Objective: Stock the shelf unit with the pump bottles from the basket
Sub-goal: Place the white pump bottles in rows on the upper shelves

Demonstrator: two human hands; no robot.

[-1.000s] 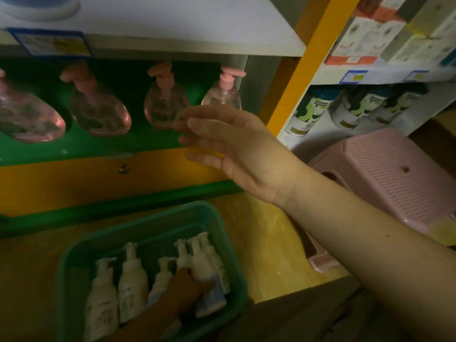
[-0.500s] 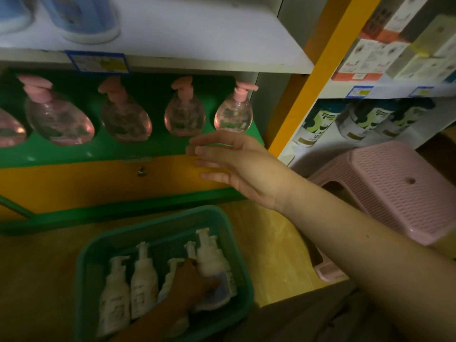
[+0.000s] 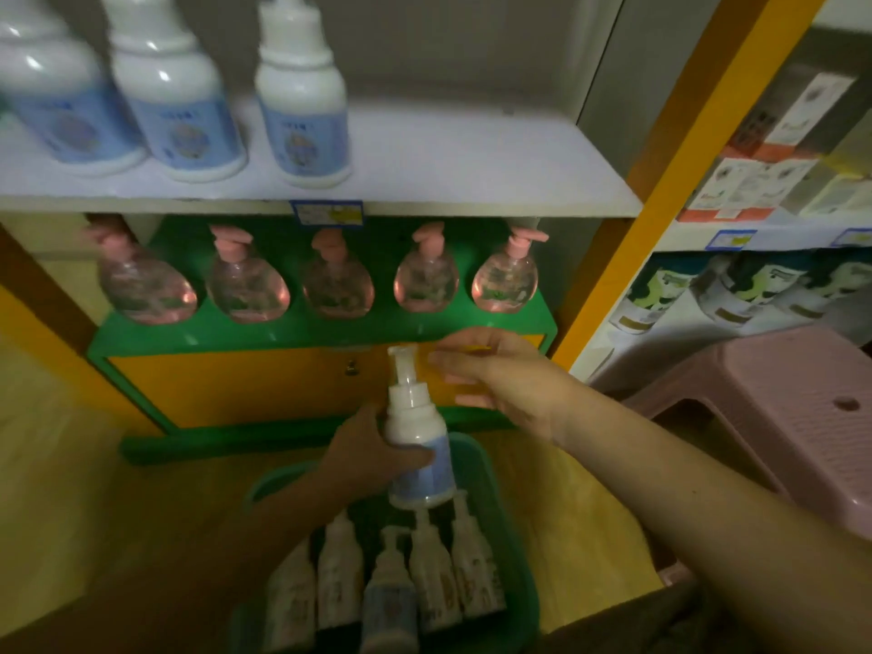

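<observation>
Head view, largest first: the shelf unit (image 3: 424,181) carries three white bottles with blue labels (image 3: 302,110) on its white board and five pink pump bottles (image 3: 427,280) on the green shelf below. Beneath it the green basket (image 3: 514,559) holds five lying pump bottles (image 3: 431,573). Above the basket, the left hand (image 3: 363,450) grips an upright white pump bottle (image 3: 417,441), while the right hand (image 3: 495,375) hovers just beside its pump, fingers straight and holding nothing.

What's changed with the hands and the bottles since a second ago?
The left hand has lifted one white pump bottle up out of the green basket. The right hand stays open, now lower, beside the pump. The pink bottles on the green shelf haven't moved.
</observation>
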